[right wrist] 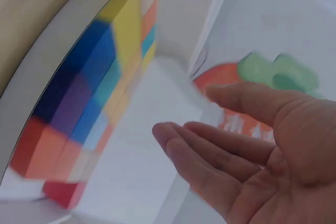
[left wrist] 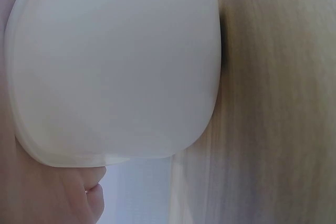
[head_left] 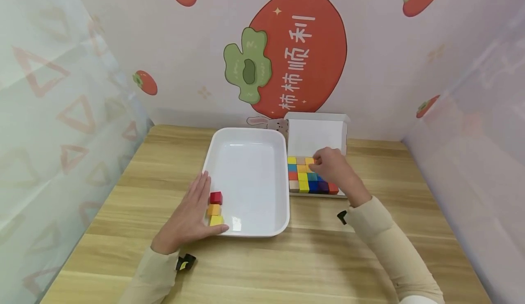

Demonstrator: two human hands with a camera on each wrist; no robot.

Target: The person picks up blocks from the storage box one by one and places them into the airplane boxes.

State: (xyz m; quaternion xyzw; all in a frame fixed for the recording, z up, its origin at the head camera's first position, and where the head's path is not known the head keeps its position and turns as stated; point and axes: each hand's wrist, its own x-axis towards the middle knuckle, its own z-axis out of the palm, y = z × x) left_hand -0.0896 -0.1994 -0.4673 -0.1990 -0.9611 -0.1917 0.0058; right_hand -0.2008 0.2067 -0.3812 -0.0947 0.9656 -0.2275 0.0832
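My left hand [head_left: 189, 213] rests on the near left corner of a white tray [head_left: 256, 181], fingers straight along the left rim and thumb along the front rim. Inside, by that hand, a red block [head_left: 215, 198], an orange block [head_left: 213, 209] and a yellow block [head_left: 216, 220] line the left wall. Over a white cardboard box [head_left: 316, 137] with its lid up hovers my right hand [head_left: 334, 168]. In the right wrist view, a gap separates thumb and fingers, with nothing held. Coloured blocks [right wrist: 94, 77] fill much of the box in rows; the hand hides some.
The wooden table [head_left: 328, 258] meets a printed back wall [head_left: 373, 67] right behind the box lid. Pale side walls stand left and right. Small black devices [head_left: 186, 262] sit at both wrists.
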